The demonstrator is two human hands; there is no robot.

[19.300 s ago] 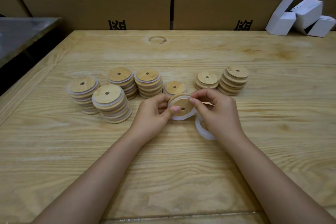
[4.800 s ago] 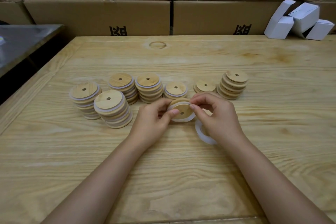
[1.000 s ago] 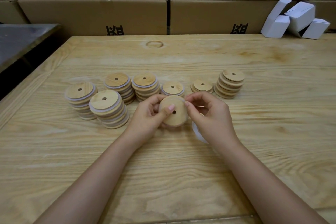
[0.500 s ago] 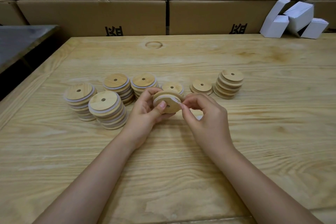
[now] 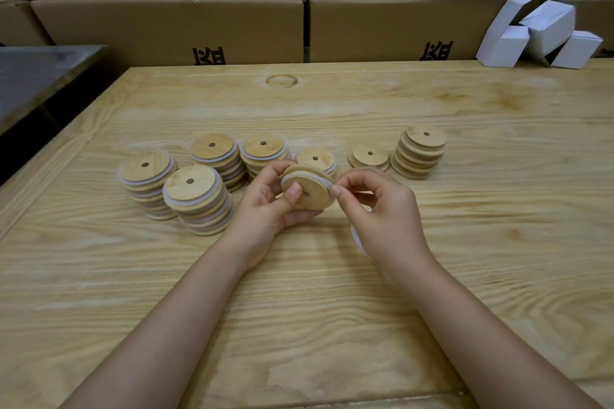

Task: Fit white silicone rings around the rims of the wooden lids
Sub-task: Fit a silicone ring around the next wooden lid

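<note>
Since a second ago the wooden lid [image 5: 310, 197] has tipped from face-on to slanted, rim showing, raised just in front of the low ringed stack [image 5: 315, 158]. The left hand [image 5: 265, 209] grips it, thumb on its face. The right hand [image 5: 385, 212], front-right of that stack, pinches the white silicone ring [image 5: 310, 177] at the lid's right rim. A spare ring [image 5: 356, 237] lies partly under that hand.

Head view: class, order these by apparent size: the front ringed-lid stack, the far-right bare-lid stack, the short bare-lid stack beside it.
1. Front ringed-lid stack, though nearness to the camera flatters it.
2. Far-right bare-lid stack.
3. Short bare-lid stack.
</note>
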